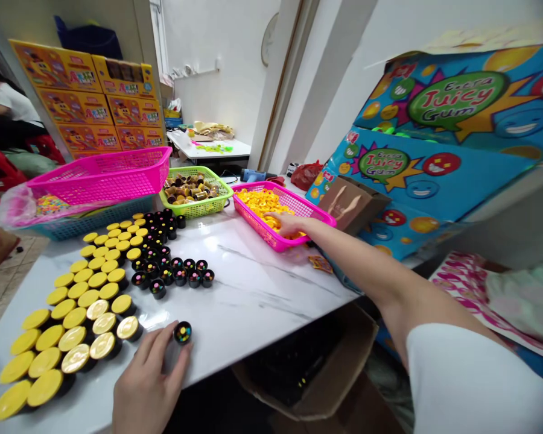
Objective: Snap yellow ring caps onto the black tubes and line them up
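pot (183,332): small, black, round, bright candies inside, uncapped, left hand (147,383) grip grasping it; right hand (289,224) grip unclear.

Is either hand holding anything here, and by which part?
The left hand pinches the small black pot by its side. The right hand lies among the yellow lids; any hold cannot be told.
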`<state>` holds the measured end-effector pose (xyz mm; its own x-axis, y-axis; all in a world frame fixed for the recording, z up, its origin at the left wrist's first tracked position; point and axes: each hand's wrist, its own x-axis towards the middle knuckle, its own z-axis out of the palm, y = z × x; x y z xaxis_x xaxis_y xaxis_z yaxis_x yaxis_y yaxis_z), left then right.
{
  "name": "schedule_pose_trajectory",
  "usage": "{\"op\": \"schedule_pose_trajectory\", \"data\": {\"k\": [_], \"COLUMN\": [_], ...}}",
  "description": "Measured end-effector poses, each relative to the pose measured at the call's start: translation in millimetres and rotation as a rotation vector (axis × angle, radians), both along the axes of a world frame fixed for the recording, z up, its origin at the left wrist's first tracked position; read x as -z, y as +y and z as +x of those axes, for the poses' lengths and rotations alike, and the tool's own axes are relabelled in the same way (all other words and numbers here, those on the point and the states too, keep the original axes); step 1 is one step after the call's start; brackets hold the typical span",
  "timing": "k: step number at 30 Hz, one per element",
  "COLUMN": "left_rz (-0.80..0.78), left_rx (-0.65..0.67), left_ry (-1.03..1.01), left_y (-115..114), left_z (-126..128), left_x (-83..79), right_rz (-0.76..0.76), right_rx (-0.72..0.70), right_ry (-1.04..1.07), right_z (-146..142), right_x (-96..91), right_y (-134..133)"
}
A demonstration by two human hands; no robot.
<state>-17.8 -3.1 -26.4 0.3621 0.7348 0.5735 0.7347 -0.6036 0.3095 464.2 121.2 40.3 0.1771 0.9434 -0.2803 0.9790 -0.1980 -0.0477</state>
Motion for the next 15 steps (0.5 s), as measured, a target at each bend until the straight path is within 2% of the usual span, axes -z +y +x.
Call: {"op": "schedule_pose_trajectory", "data": {"k": [6, 11, 15], "left_rz": [0.002, 0.002, 0.004], "left_rx": [0.003, -0.013, 0.003], "left_ry": [0.003, -0.001, -0.015], "left_y": [0, -1, -1], "left_z": [-1, -1, 0], "left_x": [-0.2, 1.7, 1.0], "right_rz": [0.099, 0.217, 0.340], "right_rx": [-0.022, 0.077, 0.170], "right_ry": [-0.016, -0.020, 0.062], "right_z": [-10, -11, -8], "right_x": [-1.1, -9.6, -22.1], "right_y": [2, 0, -5]}}
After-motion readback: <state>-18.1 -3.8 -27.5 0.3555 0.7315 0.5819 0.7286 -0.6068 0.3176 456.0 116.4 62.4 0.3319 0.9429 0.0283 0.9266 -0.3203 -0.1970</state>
